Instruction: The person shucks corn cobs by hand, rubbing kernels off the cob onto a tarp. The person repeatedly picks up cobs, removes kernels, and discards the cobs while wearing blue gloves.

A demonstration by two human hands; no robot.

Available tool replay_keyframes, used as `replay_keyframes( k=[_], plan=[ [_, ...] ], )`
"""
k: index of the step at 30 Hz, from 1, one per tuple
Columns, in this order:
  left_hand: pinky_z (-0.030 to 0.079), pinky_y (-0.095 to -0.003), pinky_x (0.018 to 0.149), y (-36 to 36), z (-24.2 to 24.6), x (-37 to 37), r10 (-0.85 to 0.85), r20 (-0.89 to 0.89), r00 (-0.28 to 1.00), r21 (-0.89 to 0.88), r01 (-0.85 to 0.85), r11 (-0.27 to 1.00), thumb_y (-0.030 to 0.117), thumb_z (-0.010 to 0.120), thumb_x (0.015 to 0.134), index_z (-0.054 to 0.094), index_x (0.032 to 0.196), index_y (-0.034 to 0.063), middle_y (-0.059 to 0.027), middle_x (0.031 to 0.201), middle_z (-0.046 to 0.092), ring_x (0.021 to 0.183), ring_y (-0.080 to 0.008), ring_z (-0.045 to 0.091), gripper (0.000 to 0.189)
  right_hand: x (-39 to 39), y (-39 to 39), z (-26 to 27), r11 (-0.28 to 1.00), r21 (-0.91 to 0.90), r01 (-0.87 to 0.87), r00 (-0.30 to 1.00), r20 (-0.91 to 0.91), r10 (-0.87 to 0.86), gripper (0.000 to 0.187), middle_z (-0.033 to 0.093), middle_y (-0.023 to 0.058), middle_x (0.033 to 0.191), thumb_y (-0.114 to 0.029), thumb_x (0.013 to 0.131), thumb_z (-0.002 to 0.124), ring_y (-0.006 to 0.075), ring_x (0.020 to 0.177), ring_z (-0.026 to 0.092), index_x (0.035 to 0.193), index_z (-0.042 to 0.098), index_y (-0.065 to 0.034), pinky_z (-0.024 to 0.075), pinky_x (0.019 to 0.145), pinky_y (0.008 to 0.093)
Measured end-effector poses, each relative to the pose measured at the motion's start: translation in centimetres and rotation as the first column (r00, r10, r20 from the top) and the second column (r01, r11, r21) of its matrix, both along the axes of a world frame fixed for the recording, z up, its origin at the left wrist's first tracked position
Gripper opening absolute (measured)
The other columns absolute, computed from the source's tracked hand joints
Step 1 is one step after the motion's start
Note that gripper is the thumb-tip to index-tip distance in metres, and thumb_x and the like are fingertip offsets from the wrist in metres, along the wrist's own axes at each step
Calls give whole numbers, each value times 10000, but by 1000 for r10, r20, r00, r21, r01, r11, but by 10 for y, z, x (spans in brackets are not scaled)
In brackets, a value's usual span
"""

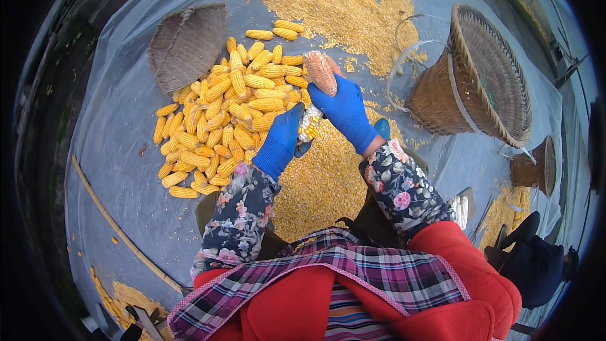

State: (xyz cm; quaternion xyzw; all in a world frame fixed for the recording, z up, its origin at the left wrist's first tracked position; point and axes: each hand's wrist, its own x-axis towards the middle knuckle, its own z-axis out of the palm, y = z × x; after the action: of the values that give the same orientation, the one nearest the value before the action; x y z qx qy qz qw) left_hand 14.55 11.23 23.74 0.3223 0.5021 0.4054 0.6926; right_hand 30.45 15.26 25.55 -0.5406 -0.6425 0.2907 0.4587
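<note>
My left hand [279, 142], in a blue knit work glove, grips a mostly shelled corn cob [310, 122] with some yellow kernels left on its lower end. My right hand [348, 111], gloved alike, is closed around a reddish bare corncob [321, 72] that points up and away from me. Part of a second reddish cob shows behind it. The right glove meets the upper end of the mostly shelled cob. Below both hands spreads a heap of loose corn kernels [322, 180], between my legs. Unshelled yellow corn ears [227, 113] are piled at the left.
A woven scoop basket [191, 45] leans at the pile's far left. Beyond lies a larger kernel heap [345, 4]. A tall wicker basket [431, 94] rests tilted at the right, a smaller one [525, 170] behind it. A bamboo pole [118, 229] crosses the plastic sheet [118, 161]. Another person [532, 265] is lower right.
</note>
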Motion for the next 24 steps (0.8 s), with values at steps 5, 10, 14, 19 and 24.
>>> replay_keyframes(
  k=[5, 10, 14, 19, 24],
  plan=[
    [539, -373, 655, -14, 16, 15, 257, -652, 714, 644, 341, 685, 350, 682, 929, 581, 1187, 12, -160, 950, 677, 794, -285, 681, 437, 10, 7, 2, 991, -136, -5, 999, 50, 12, 413, 696, 107, 764, -334, 853, 724, 156, 648, 672, 1060, 688, 22, 526, 580, 330],
    [549, -362, 630, -14, 16, 15, 517, -711, 477, 703, 477, 527, 198, 748, 881, 646, 1135, -4, -145, 968, 702, 766, -284, 702, 341, 8, 7, -2, 999, -51, 16, 999, 30, -14, 417, 704, 122, 782, -343, 850, 718, 173, 710, 687, 1046, 688, 25, 532, 644, 342],
    [514, -419, 619, -14, 10, 16, 528, -595, 606, 786, 299, 541, 295, 678, 933, 601, 987, 19, -177, 854, 667, 723, -371, 663, 291, 0, -2, 11, 987, -158, 16, 1000, -10, -18, 427, 721, 142, 835, -342, 841, 722, 183, 768, 700, 1076, 686, 12, 534, 685, 355],
    [499, -396, 559, -9, -4, 18, 408, -474, 780, 664, 13, 747, 287, 633, 973, 612, 963, -10, -165, 727, 641, 639, -277, 657, 298, -9, -9, 10, 993, -108, 48, 998, -45, -54, 324, 678, 99, 814, -311, 870, 715, 232, 751, 674, 988, 679, -11, 526, 705, 349],
    [358, -238, 362, 6, -9, 2, 59, 137, 989, 62, -68, 996, 306, 578, 1003, 623, 1014, 37, -85, 737, 651, 501, -111, 560, 273, -11, -8, -2, 998, 50, 38, 998, -49, -35, 313, 688, 122, 822, -290, 868, 734, 204, 773, 687, 990, 661, -10, 534, 692, 339]
  ],
)
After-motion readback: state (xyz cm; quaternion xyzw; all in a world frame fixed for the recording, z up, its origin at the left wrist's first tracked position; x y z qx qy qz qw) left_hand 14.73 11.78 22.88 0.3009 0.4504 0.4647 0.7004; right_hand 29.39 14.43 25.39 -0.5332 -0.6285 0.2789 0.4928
